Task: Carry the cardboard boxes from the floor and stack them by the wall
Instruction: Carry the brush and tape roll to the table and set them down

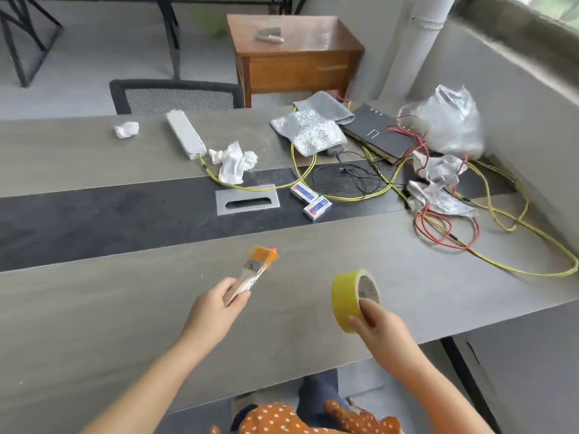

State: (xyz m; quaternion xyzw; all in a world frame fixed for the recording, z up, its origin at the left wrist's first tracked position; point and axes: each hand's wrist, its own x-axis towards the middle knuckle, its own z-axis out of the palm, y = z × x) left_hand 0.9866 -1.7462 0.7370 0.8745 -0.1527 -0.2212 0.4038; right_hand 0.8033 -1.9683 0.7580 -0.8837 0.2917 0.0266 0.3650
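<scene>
Yellow plastic tape roll (pixel 355 300) is gripped by the right hand (pixel 377 327) at lower centre, a small orange-bristled brush (pixel 255 274) is pinched by the left hand (pixel 216 303), while no cardboard boxes are seen anywhere in frame.

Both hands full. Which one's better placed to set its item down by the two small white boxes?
Left, probably. The left hand holds the brush, pointing toward the small white boxes; the right hand, gripping the tape roll, is farther off.

Desk (pixel 94 324) holds cables (pixel 501 233) (yellow, red) and tissues (pixel 233 162).
</scene>
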